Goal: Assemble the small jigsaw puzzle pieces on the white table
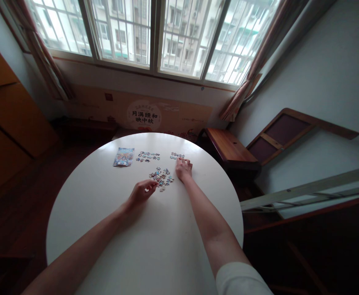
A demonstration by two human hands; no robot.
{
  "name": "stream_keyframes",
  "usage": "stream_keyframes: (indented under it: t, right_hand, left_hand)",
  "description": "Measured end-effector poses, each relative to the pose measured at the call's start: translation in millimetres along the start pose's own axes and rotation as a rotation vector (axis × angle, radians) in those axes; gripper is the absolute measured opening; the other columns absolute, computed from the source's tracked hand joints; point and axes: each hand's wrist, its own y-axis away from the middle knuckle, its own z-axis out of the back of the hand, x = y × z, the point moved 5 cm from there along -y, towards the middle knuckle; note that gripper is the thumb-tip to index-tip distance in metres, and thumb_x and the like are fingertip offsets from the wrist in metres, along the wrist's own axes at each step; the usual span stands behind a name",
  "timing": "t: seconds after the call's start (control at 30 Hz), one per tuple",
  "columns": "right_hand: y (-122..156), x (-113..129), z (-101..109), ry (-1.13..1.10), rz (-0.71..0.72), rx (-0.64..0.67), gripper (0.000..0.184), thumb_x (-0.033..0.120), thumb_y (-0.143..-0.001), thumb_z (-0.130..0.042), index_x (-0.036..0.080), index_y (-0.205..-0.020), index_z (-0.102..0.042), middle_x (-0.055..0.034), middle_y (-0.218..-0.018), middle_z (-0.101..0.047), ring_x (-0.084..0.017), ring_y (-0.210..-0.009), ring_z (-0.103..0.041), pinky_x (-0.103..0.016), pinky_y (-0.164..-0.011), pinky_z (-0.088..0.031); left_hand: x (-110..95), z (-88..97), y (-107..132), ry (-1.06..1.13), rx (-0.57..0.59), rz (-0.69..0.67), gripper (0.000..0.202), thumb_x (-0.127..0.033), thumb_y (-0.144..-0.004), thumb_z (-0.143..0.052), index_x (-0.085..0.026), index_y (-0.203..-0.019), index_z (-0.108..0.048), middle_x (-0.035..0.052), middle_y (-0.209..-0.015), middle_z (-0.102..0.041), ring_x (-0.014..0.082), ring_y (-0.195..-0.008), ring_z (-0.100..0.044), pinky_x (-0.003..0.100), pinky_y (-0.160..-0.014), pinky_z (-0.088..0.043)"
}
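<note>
A round white table (105, 217) carries small jigsaw pieces. A loose pile of pieces (162, 177) lies near the middle. My left hand (142, 191) rests just left of that pile, fingers curled in a pinch at its near edge; what they hold is too small to see. My right hand (183, 168) lies palm down right of the pile, fingers bent, fingertips at a small joined cluster of pieces (177, 155). Another joined cluster (148, 156) sits further left. A picture card (123, 157) lies at the far left of the row.
A dark wooden bench (228, 149) stands beyond the table on the right. A framed wooden panel (278, 135) leans on the right wall. Orange cupboards (10, 123) line the left. A barred window with curtains fills the back wall.
</note>
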Motion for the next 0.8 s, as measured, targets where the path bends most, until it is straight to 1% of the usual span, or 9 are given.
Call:
stream_keyframes:
  t: [0.2, 0.33, 0.5, 0.6, 0.7, 0.73, 0.8]
  right_hand:
    - [0.4, 0.4, 0.8, 0.001, -0.005, 0.002, 0.041, 0.021, -0.09, -0.032, 0.025, -0.126, -0.05, -0.0048, -0.138, -0.045, -0.028, -0.118, -0.033, -0.042, -0.095, -0.027]
    - [0.5, 0.6, 1.0, -0.012, -0.006, -0.008, 0.041, 0.021, -0.09, -0.033, 0.024, -0.128, -0.049, -0.0051, -0.138, -0.044, -0.028, -0.118, -0.033, -0.041, -0.095, -0.028]
    - [4.0, -2.4, 5.2, -0.079, -0.034, -0.113, 0.043, 0.019, -0.087, -0.039, 0.022, -0.128, -0.05, -0.0072, -0.134, -0.046, -0.027, -0.116, -0.035, -0.038, -0.097, -0.03]
    - [8.0, -5.6, 8.9, -0.149, -0.049, -0.162, 0.04, 0.02, -0.086, -0.042, 0.024, -0.123, -0.055, -0.0072, -0.13, -0.047, -0.025, -0.115, -0.04, -0.036, -0.097, -0.033]
    - [13.2, -10.1, 13.0, -0.237, -0.112, -0.176, 0.036, 0.022, -0.084, -0.047, 0.024, -0.118, -0.059, -0.0085, -0.123, -0.051, -0.023, -0.109, -0.047, -0.036, -0.094, -0.038]
    - [15.3, -10.4, 14.0, -0.279, -0.123, -0.162, 0.035, 0.022, -0.083, -0.049, 0.022, -0.115, -0.061, -0.0091, -0.118, -0.054, -0.023, -0.105, -0.051, -0.036, -0.092, -0.041]
    - [20.0, -6.7, 14.7, -0.399, -0.098, -0.094, 0.03, 0.022, -0.08, -0.051, 0.018, -0.107, -0.065, -0.0089, -0.106, -0.061, -0.019, -0.09, -0.058, -0.032, -0.084, -0.046]
  left_hand:
    - [-0.2, -0.2, 0.0, 0.001, -0.003, -0.008, 0.016, -0.019, -0.083, -0.052, -0.017, -0.088, -0.067, 0.0025, -0.075, -0.069, 0.0106, -0.062, -0.059, 0.022, -0.06, -0.047]
    - [-0.3, -0.4, 0.0, -0.003, 0.003, -0.003, 0.016, -0.018, -0.083, -0.052, -0.017, -0.088, -0.067, 0.0023, -0.076, -0.069, 0.0103, -0.061, -0.059, 0.021, -0.06, -0.047]
    - [1.7, -1.2, -0.3, -0.01, 0.025, -0.006, 0.017, -0.018, -0.083, -0.052, -0.018, -0.09, -0.068, 0.0023, -0.076, -0.069, 0.0104, -0.062, -0.059, 0.021, -0.06, -0.046]
    - [4.0, -1.7, -0.3, -0.002, 0.023, -0.001, 0.017, -0.019, -0.083, -0.052, -0.017, -0.089, -0.068, 0.0026, -0.075, -0.069, 0.0108, -0.061, -0.059, 0.021, -0.059, -0.046]
    - [4.0, -2.2, -0.4, -0.002, 0.02, 0.001, 0.018, -0.02, -0.083, -0.051, -0.017, -0.089, -0.068, 0.003, -0.075, -0.069, 0.0108, -0.061, -0.058, 0.022, -0.059, -0.046]
    - [3.4, -2.4, -0.5, -0.004, 0.021, 0.001, 0.018, -0.02, -0.083, -0.051, -0.017, -0.089, -0.068, 0.0031, -0.075, -0.069, 0.0108, -0.061, -0.058, 0.022, -0.06, -0.046]
    - [1.9, -2.6, -0.7, -0.004, 0.026, 0.002, 0.018, -0.02, -0.083, -0.051, -0.017, -0.09, -0.068, 0.0029, -0.075, -0.069, 0.0109, -0.062, -0.058, 0.022, -0.06, -0.046]
